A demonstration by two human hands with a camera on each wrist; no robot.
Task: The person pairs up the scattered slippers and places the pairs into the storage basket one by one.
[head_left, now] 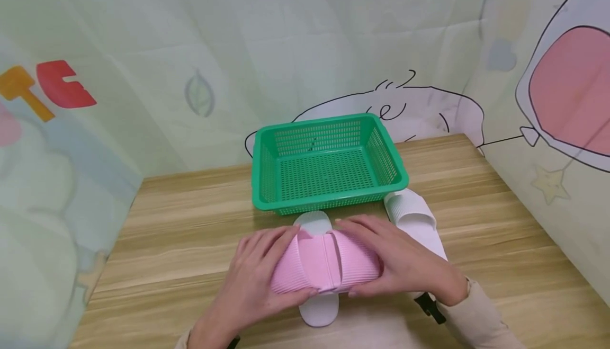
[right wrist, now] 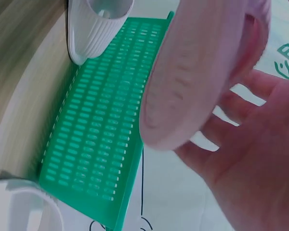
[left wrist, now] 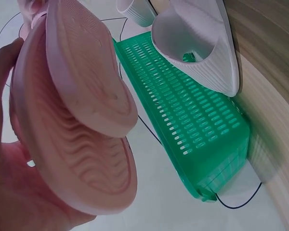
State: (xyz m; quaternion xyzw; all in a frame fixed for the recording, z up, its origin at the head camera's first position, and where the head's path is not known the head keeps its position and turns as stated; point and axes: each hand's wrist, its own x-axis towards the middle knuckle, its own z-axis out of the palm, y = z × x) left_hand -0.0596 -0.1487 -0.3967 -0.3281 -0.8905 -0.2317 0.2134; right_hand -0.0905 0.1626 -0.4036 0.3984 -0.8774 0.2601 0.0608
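Observation:
My left hand (head_left: pixel 254 272) and right hand (head_left: pixel 397 259) hold a pair of pink slippers between them. The left pink slipper (head_left: pixel 288 269) and the right pink slipper (head_left: pixel 359 261) are pressed together on edge, ribbed straps facing outward. Fingers lie over each strap, with the thumbs on the near side. In the left wrist view, wavy tread shows on a pink sole (left wrist: pixel 86 154). Beneath the pair, a white slipper (head_left: pixel 319 311) lies on the table, its middle hidden. Another white slipper (head_left: pixel 419 227) lies to the right, partly behind my right hand.
A green plastic basket (head_left: pixel 329 200) with slotted walls stands behind the slippers, its bottom bare. The wood-grain table (head_left: pixel 190 243) backs onto a printed cloth (head_left: pixel 200 36), which also hangs along both sides.

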